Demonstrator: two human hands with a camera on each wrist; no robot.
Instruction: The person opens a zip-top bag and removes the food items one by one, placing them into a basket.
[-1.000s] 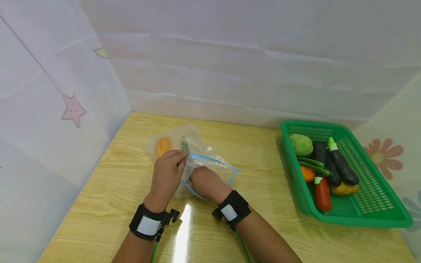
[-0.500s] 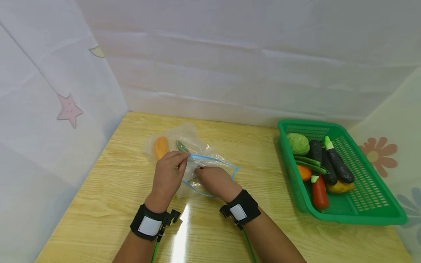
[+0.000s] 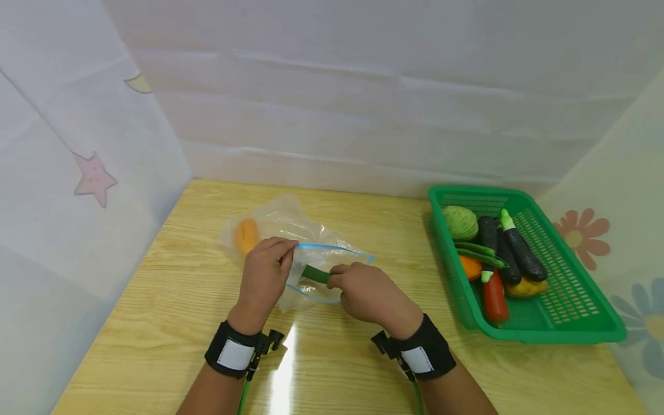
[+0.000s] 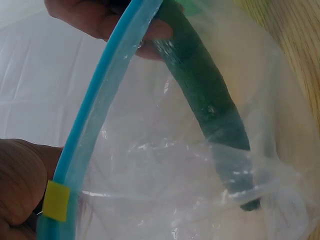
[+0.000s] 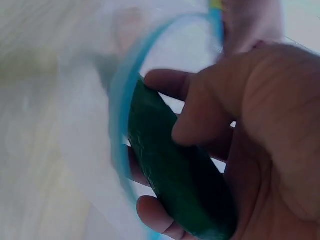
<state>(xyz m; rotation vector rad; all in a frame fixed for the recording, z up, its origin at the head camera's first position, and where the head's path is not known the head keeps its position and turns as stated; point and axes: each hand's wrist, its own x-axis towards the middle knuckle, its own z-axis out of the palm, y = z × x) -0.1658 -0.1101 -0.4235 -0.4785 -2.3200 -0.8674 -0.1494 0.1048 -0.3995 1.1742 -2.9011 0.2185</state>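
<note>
My left hand (image 3: pixel 263 276) pinches the blue zip edge of a clear zip bag (image 3: pixel 311 230) lying on the table, near one end of its mouth. At the mouth, my right hand (image 3: pixel 370 291) grips one end of a dark green cucumber (image 3: pixel 315 274). The left wrist view shows the cucumber (image 4: pixel 210 105) slanting through the clear plastic, its far end still within the bag. Thumb and fingers wrap around the cucumber (image 5: pixel 170 165) in the right wrist view, beside the blue zip. A smooth orange oblong vegetable (image 3: pixel 246 235) lies deeper in the bag, partly behind my left hand.
To the right stands a green basket (image 3: pixel 557 336) with a cabbage (image 3: pixel 460 223), dark eggplants (image 3: pixel 524 253), green pods (image 3: pixel 479 253), a red vegetable (image 3: pixel 495 297), an orange piece and a yellow one. White cloth walls (image 3: pixel 311 115) border the wooden table (image 3: pixel 181 323).
My right hand has drawn back to the right out of the bag, bringing the cucumber to the mouth. My left hand keeps its pinch on the zip edge. The head view has shifted slightly.
</note>
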